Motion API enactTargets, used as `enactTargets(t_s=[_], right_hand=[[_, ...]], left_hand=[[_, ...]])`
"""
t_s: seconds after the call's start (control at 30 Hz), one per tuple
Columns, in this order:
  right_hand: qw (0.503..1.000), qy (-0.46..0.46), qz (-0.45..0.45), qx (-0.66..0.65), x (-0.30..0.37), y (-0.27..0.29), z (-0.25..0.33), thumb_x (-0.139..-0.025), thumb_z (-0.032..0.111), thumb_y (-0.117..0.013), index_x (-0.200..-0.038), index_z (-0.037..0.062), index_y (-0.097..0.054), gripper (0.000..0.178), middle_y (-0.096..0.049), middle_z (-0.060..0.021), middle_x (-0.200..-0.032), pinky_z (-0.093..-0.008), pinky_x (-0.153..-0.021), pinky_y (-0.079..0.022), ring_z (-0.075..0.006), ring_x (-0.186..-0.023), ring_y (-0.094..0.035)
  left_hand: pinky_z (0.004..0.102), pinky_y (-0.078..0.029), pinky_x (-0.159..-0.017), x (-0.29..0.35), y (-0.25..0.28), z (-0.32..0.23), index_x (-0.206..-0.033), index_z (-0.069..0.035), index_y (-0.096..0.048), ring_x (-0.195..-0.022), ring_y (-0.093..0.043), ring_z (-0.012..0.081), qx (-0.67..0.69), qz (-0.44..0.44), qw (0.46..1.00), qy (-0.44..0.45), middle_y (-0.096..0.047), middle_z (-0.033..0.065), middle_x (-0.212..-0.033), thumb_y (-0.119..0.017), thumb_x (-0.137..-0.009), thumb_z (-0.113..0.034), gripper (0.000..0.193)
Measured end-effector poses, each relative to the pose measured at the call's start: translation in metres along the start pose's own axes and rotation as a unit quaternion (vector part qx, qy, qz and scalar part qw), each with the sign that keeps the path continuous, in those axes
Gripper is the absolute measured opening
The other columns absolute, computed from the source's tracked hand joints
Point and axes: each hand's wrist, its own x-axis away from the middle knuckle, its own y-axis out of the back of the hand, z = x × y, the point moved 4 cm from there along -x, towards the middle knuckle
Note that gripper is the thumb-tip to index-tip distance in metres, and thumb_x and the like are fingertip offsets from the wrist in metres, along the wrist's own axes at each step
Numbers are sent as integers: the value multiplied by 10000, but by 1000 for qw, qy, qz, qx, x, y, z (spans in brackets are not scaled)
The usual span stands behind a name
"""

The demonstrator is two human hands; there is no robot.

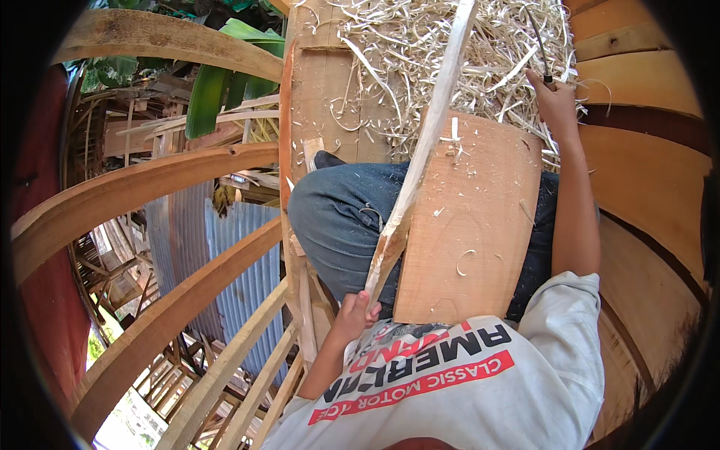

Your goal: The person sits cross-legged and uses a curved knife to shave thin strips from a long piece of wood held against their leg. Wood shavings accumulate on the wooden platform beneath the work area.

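Note:
My left hand [354, 319] is closed around the near end of a long, pale wooden strip [420, 165]. This strip slants up and away, past the top edge of the view, with bark-like brown patches near my grip. In my right hand [556, 109], at the far right, is a knife [539, 41] with a thin, dark, slightly curved blade pointing away; the fingers wrap its handle, which is mostly hidden. Blade and strip are apart. Across my lap lies a flat wooden board [472, 232] with a few curled shavings on it, just right of the strip.
A thick heap of wood shavings [495, 60] covers the planks [322, 97] beyond my knees. Curved wooden ribs [150, 180] rise at the left, with corrugated metal sheets [247, 262] and scrap timber below. A wall of planks [645, 172] curves along my right side.

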Motion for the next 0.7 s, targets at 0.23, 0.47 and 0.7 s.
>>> enactTargets(t_s=[0.23,0.47,0.7], right_hand=[[990,130,-54,-19,109,28,47,-852,290,-687,-591,-16,-548,425,-354,-30,-437,-329,-423,-266,-112,-428,-305],[992,124,8,20,198,52,33,-765,169,-704,-599,-6,-548,287,-434,-162,-485,-360,-437,-344,-297,-416,-414],[984,172,39,5,248,62,60,-765,200,-701,-579,29,-550,294,-499,-149,-503,-382,-450,-410,-328,-462,-536]], left_hand=[[210,-255,-422,10,10,-2,-713,-52,-438,-474,-349,63,20,73,997,19,-393,-10,-580,-400,-960,-558,564],[216,-254,-442,39,-49,-59,-713,-65,-432,-493,-318,51,-150,43,984,-81,-374,-33,-585,-397,-978,-509,518],[231,-286,-476,44,-86,-87,-732,-54,-426,-528,-346,68,-227,119,957,-133,-389,-21,-596,-366,-979,-527,537]])
